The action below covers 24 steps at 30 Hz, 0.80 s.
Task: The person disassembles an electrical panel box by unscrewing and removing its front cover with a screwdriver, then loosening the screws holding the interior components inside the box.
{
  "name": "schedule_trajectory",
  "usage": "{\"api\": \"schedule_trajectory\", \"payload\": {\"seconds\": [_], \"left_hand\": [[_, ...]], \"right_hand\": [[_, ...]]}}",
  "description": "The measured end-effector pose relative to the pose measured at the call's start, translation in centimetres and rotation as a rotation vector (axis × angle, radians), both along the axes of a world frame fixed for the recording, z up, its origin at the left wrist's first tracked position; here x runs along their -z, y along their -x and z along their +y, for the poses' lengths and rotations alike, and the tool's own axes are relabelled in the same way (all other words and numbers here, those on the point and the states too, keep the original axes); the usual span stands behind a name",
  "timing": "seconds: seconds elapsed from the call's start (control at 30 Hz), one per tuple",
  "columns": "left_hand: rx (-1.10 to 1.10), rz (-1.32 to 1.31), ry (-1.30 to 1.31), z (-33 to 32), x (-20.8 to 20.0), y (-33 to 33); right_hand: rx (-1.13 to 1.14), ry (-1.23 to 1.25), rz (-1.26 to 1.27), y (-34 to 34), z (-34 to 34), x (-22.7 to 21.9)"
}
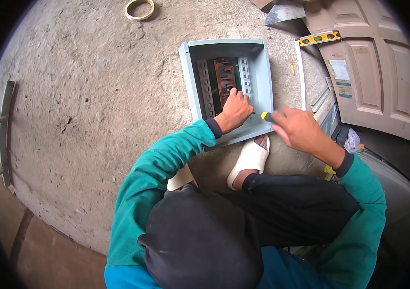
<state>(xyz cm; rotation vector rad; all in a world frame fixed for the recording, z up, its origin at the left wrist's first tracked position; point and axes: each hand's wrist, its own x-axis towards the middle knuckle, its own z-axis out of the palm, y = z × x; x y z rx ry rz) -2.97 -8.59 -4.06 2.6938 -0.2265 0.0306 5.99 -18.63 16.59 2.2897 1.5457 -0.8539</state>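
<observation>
A grey metal electrical panel box point(266, 72) lies open-side up on the concrete in front of me. Inside it, a copper-coloured busbar assembly point(224, 77) runs between two slotted metal strips. My left hand point(236, 111) is closed over the near end of that assembly; whatever its fingers pinch is hidden. My right hand point(300, 127) grips a screwdriver point(266, 116) with a yellow and black handle at the box's right wall. The thin shaft points left toward my left hand, and its tip is out of sight. The right hand is slightly blurred.
A pale tape roll point(139, 9) lies at the far side. To the right are a yellow spirit level point(319, 38), a long white strip point(301, 74) and a panelled brown door point(366, 72). A metal frame point(6, 130) stands at left. My sandalled foot point(252, 159) is beside the box's near edge.
</observation>
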Motion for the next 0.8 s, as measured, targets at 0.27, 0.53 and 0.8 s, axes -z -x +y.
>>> {"api": "schedule_trajectory", "payload": {"seconds": [0.27,0.53,0.8], "left_hand": [[-0.031,0.035,0.016,-0.8,0.9,-0.6],[-0.097,0.042,0.013,-1.5,0.9,-0.4],[-0.088,0.057,-0.005,-1.4,0.7,-0.4]], "right_hand": [[-0.091,0.261,-0.121,1.3,1.5,-1.8],[-0.101,-0.054,-0.045,0.1,0.5,-1.4],[-0.084,0.003,-0.044,-0.3,0.1,-1.7]]}}
